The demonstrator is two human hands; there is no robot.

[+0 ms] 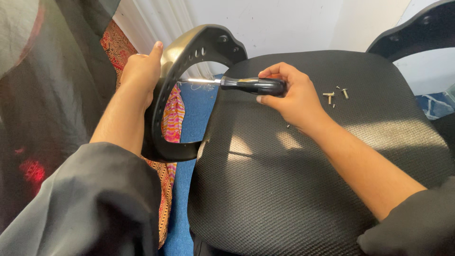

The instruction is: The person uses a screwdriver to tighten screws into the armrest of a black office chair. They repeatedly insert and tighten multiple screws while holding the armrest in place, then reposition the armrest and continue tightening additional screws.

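My left hand point(140, 76) grips the outer side of a black plastic chair armrest point(199, 47) that curves up beside the black mesh seat point(303, 180). My right hand point(294, 97) is closed around the black handle of a screwdriver point(251, 85). Its metal shaft points left, and the tip reaches the inner face of the armrest near a row of small holes. Several loose metal screws point(334, 95) lie on the seat just right of my right hand.
A second black armrest point(417, 28) rises at the seat's far right. A red patterned cloth point(173, 118) hangs to the left above a blue floor point(189, 137). A white wall stands behind. Dark fabric fills the left edge.
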